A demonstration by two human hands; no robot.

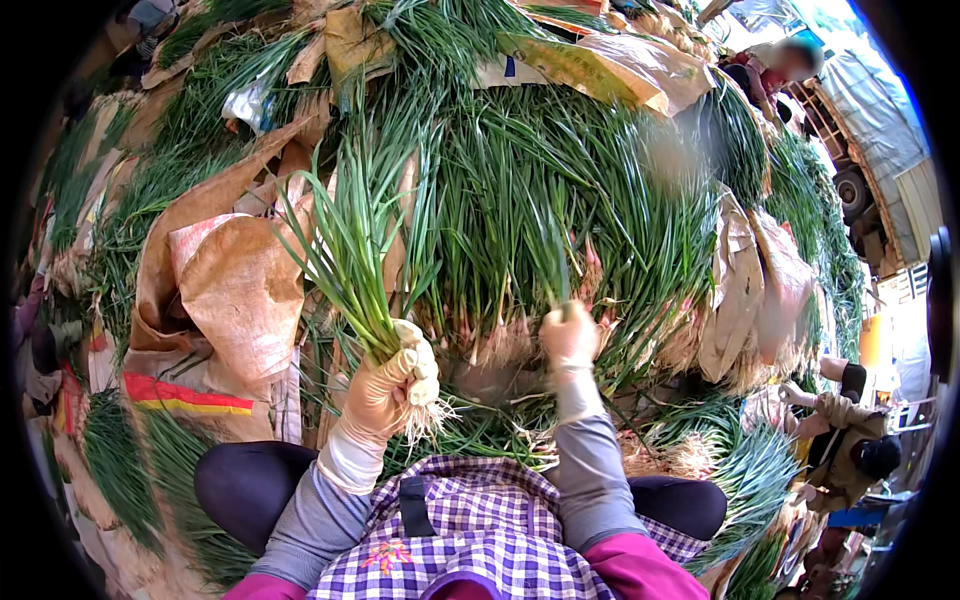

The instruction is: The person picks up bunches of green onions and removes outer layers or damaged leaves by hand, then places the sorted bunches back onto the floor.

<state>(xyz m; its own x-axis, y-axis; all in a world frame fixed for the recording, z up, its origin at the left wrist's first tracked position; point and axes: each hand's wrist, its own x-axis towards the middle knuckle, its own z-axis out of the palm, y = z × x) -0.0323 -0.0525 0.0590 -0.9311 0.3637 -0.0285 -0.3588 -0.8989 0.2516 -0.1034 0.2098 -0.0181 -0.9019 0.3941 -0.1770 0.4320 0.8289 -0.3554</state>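
Note:
My left hand [388, 385], in a pale glove, is wrapped round a bunch of green garlic [362, 265]. Its long flat leaves fan up and to the left, and its whitish roots hang below my fist. Slightly blurred, my right hand [571, 335] is closed on a thin bit of green garlic [556, 270] just in front of the big pile. In that pile of green garlic [520, 190], the leaves point away from me, while pinkish stem ends and roots face me.
Brown sacking [243, 295] lies crumpled at left, and more sacks [740, 285] at right. Loose green garlic [745, 460] lies by my right knee. Other people [862, 440] work at the right edge. A vehicle wheel [851, 193] shows behind.

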